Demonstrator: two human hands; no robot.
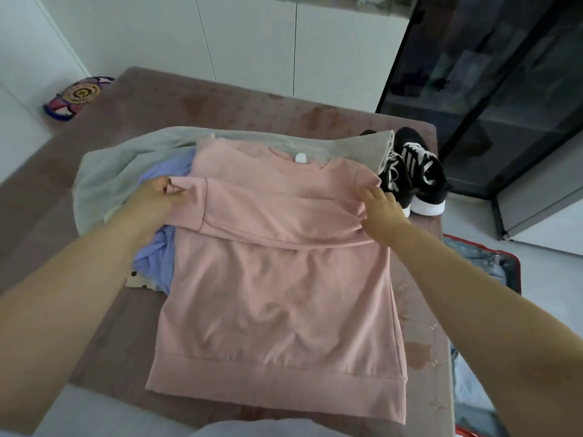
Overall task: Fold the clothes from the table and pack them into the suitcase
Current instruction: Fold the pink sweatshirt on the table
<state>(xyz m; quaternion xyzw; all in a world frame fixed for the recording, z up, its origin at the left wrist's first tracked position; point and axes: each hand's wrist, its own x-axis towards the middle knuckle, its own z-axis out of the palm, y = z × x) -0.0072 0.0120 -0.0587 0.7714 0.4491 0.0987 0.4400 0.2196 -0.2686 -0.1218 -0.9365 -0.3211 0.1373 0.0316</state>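
Pink sweatshirt (277, 294): soft, light, limp; judged best held at cuff and shoulder.
Left hand (157, 197): pinches the sleeve cuff (195, 203).
Right hand (381, 209): fingers straight, pressing the fold.

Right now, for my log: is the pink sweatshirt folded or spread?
Partly folded: pink sweatshirt lies flat, one sleeve crossed over its chest, left hand pinching the cuff.

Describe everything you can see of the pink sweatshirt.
The pink sweatshirt looks like soft knit, with a round neck, a white label inside the collar, and ribbed bands at hem and cuff. It lies flat on the brown-covered table, hem nearest the person. One sleeve is folded across the chest. The left hand pinches its cuff, and the right hand rests with straight fingers on the fold. Its far left part overlaps a grey garment and a lilac garment.
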